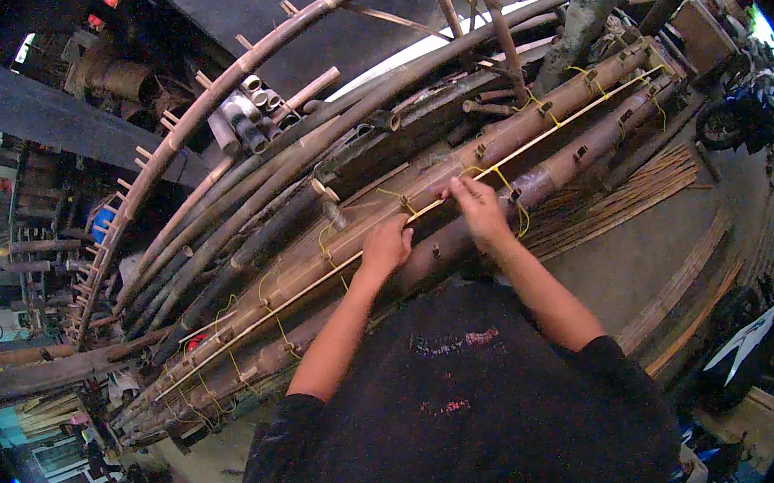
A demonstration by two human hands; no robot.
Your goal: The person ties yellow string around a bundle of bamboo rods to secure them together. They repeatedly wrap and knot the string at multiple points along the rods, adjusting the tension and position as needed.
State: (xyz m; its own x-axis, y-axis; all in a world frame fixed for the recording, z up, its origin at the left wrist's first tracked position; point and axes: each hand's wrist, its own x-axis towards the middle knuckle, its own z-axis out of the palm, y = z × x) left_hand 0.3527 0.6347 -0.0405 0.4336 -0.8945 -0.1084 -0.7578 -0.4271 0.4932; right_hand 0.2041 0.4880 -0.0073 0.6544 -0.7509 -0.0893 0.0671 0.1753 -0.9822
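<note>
A long, thin pale strip (pixel 323 277), apparently bamboo, runs diagonally along a long brown bamboo pole (pixel 441 177). Yellow cords (pixel 504 177) hang and loop around the pole and the strip at intervals. My left hand (pixel 389 244) is closed at the strip, its fingers curled against the near side of the pole. To its right, my right hand (pixel 480 209) has thumb and fingertips pinched together just above the strip, close to a yellow cord. What sits between those fingertips is too small to make out. Nearer me lies a second brown pole (pixel 535 181) with dark notched fittings.
Beyond the poles, thick curved poles (pixel 291 165) and cut pipe pieces (pixel 250 124) are stacked. A large curved bamboo frame with short pegs (pixel 197 106) arches behind them. Thin sticks (pixel 629 195) lie on the right-hand floor, with motorcycles (pixel 721 125) at the right edge.
</note>
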